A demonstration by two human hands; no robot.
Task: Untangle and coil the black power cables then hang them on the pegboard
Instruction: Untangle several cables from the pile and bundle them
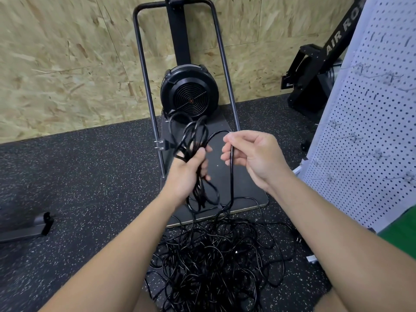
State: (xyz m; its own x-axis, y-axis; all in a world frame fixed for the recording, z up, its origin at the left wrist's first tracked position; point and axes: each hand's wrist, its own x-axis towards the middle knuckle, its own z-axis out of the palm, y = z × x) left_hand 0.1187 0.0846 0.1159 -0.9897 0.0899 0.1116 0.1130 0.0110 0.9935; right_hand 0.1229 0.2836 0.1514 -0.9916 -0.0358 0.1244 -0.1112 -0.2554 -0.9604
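Behind both hands gripping cables, black frame (pixel 340 37) reads "AIR RO".

I see my two bare forearms, no sleeves, watch or rings on my left hand (pixel 190 167) or right hand (pixel 254 154); green shirt (pixel 403 230) at right edge.

Single head-worn view, close above both forearms, angled forward and down toward floor (pixel 67 176) and wall (pixel 67 64)

Coiled cable: thin black power cable (pixel 195 140), several loops, upright, above floor.
Pile: tangled black cables (pixel 211 255), floor.
Pegboard: white perforated pegboard (pixel 371 136), upright, right.
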